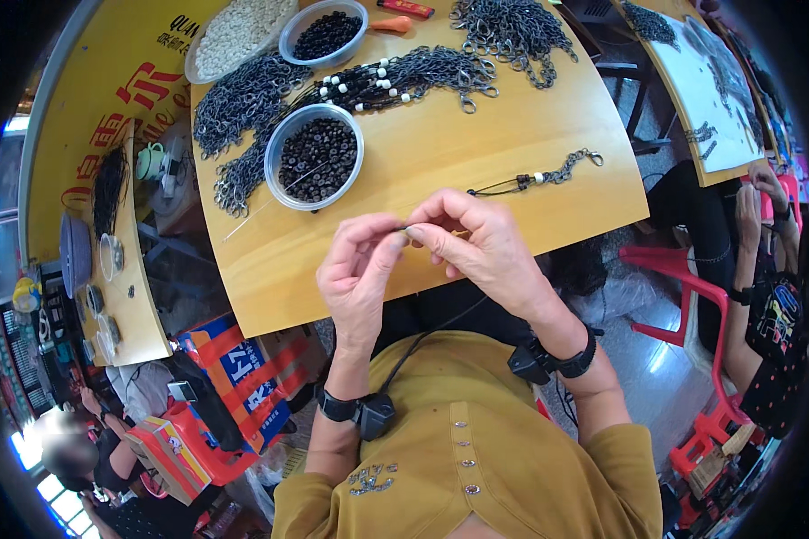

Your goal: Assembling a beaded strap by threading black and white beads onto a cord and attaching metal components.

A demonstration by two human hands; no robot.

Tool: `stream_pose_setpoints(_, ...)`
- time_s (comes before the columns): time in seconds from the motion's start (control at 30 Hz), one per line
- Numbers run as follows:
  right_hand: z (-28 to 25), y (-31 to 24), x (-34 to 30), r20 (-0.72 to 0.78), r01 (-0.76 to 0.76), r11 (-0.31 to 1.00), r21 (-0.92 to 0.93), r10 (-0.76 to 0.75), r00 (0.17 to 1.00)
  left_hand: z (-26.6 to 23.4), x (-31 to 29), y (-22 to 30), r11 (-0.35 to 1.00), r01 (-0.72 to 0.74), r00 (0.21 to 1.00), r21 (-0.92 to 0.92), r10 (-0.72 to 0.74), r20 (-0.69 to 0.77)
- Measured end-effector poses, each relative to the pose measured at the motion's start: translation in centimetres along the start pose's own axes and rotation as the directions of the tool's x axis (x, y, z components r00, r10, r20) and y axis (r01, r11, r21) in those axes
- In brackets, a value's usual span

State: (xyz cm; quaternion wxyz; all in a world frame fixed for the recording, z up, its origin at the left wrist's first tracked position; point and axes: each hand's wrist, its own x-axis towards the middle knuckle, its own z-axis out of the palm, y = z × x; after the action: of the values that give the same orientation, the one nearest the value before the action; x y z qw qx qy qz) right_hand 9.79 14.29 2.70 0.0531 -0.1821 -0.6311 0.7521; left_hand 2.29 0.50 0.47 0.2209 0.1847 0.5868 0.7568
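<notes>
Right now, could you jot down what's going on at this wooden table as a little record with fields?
left hand: fingertips pinched against the right hand's, over the table's near edge
right hand: pinching a thin dark cord with the left
nearest bowl: clear, full of dark beads, beside the hands
finished piece: short chain with clasp, lying alone on the wooden table
chain heaps: dark, piled behind the bowl
far bowl: more dark beads

Two hands (360, 260) (476, 238), two bead bowls (315, 157) (325, 33), one white-bead dish (239, 34)
</notes>
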Motion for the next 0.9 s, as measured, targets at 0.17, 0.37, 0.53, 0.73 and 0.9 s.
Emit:
stream_pose_setpoints(0.17,-0.6,-0.2,0.3,-0.023,-0.03,0.999,-0.035,0.03,0.999,-0.8,-0.1,-0.2,0.998,0.046,0.999,-0.04,-0.045,0.03)
stream_pose_setpoints(0.37,-0.6,-0.7,0.5,0.015,0.165,0.971,-0.173,-0.165,0.986,-1.4,0.3,-0.6,0.999,0.041,0.999,0.023,-0.041,0.006)
stream_pose_setpoints(0.53,-1.1,-0.5,0.0,-0.007,0.11,0.965,-0.238,-0.115,0.993,-0.6,0.4,-0.1,0.996,0.04,0.998,0.081,-0.043,0.038)
stream_pose_setpoints(0.73,-1.7,0.3,-0.1,-0.076,-0.019,0.999,0.041,0.022,0.997,-0.1,1.2,0.2,0.985,-0.044,0.995,0.167,0.028,0.096)
stream_pose_setpoints(0.9,-2.2,0.4,0.2,-0.073,0.033,0.988,0.15,-0.022,0.997,0.4,2.3,1.3,0.958,-0.093,0.983,0.27,0.045,0.18)
